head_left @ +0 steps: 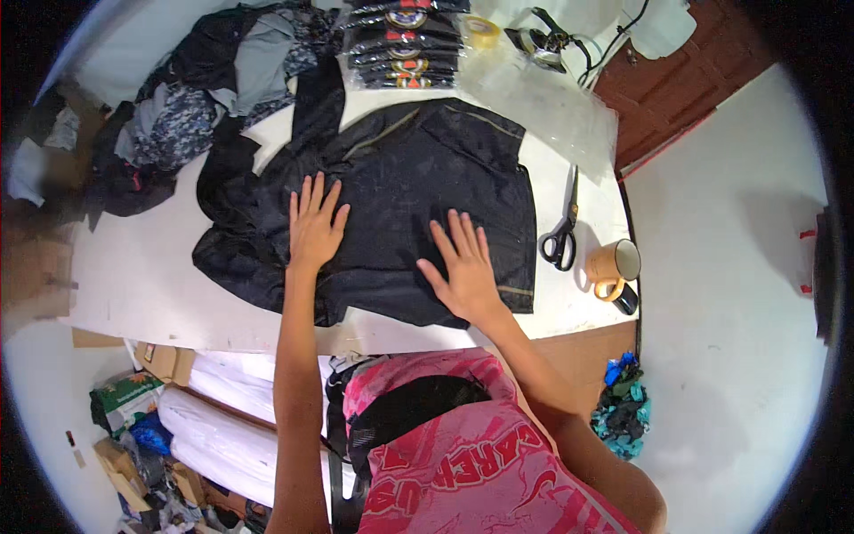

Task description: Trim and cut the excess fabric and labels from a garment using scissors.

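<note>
A black long-sleeved garment (391, 214) with pale seam lines lies spread over the white table (142, 267). Its right part is fairly smooth, while the left part is bunched and folded. My left hand (315, 227) rests on the cloth left of its middle, fingers spread. Farther right, my right hand (464, 271) lies flat on the same garment near its near edge, fingers and thumb apart. Neither hand grips anything. Just beyond the garment's right edge lie black-handled scissors (560, 236), blades pointing away from me.
A tan mug (612, 265) stands near the table's right edge. Stacked packaged black garments (405, 49), a tape roll (481, 33) and clear plastic bags (551, 111) occupy the far side. Heaped clothes (196, 98) cover the far left. White rolls (218, 440) lie below the table.
</note>
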Demonstrator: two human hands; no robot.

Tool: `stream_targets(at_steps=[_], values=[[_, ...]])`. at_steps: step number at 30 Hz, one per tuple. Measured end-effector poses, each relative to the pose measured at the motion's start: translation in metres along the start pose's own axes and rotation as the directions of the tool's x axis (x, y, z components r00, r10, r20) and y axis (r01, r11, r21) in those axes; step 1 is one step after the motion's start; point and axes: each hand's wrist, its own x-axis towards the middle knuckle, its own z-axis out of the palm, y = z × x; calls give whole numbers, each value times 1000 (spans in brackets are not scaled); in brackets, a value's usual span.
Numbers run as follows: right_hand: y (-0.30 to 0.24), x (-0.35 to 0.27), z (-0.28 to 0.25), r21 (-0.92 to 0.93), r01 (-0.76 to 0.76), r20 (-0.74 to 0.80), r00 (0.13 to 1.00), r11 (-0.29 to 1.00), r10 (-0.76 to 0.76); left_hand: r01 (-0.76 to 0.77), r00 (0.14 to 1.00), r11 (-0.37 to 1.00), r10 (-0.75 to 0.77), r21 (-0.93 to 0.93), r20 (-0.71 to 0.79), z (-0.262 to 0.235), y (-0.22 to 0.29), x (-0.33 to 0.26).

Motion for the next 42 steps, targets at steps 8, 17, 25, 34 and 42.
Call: stream_targets(at_steps=[8, 17, 25, 34, 42], values=[[79, 74, -19, -172, -393, -28, 918, 903, 395, 142, 988, 976, -150, -165, -42, -37, -30, -5], [197, 219, 57, -245, -137, -281, 957, 960, 65, 222, 895, 954, -282, 202, 345, -59, -126, 68], [255, 258, -37, -30, -81, -300, 951, 996, 69, 235, 815, 834, -448, -499, -366, -119, -211, 117], [228, 315, -167, -61, -60, -338, 940, 996, 36, 362, 857, 913, -406, -190, -317, -265, -201, 203], [139, 263, -346, 56, 235, -780, 617, 970, -105, -573, 428, 580, -392, -579, -815, -484, -147, 215]])
